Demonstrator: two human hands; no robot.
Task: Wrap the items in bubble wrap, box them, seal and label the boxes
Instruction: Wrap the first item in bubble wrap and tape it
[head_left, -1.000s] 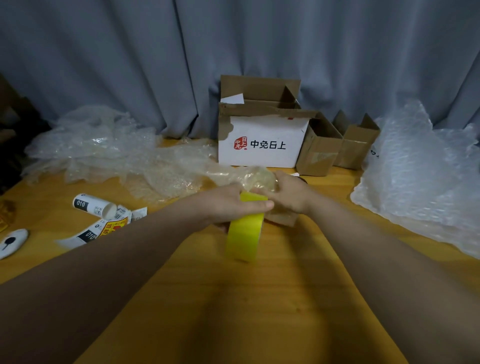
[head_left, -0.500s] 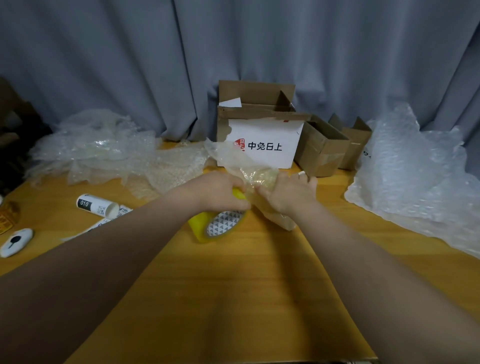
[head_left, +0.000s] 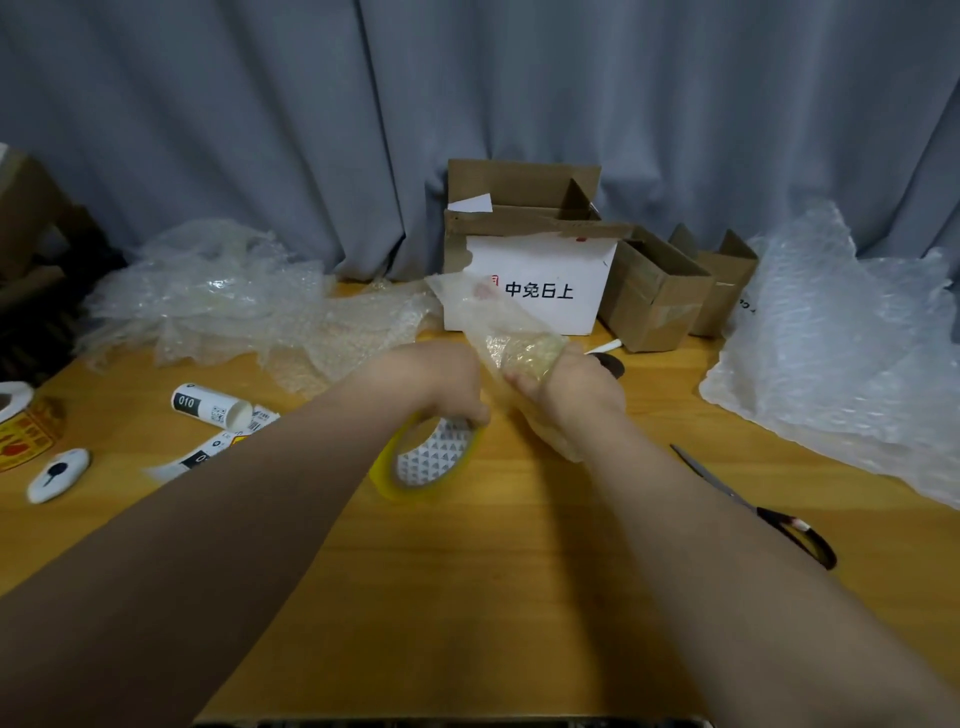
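My left hand (head_left: 436, 382) grips the top of a yellow tape roll (head_left: 423, 465), which stands tilted on the wooden table (head_left: 467, 597) with its patterned core facing me. My right hand (head_left: 569, 395) holds a bundle wrapped in bubble wrap (head_left: 511, 340); a loose flap of the wrap rises up and to the left in front of the white box (head_left: 540, 283). The item inside the wrap is hidden. The two hands sit close together at the table's middle.
Two small open cardboard boxes (head_left: 657, 293) stand right of the white box. Bubble wrap is heaped at back left (head_left: 218, 296) and at right (head_left: 841, 358). Scissors (head_left: 769, 512) lie at right. A label roll (head_left: 210, 408), a white cutter (head_left: 57, 475) and another tape roll (head_left: 21, 426) lie at left.
The tape roll has gone from upright on edge to tilted, core facing me, and lower on the table. The wrap's flap has lifted in front of the white box.
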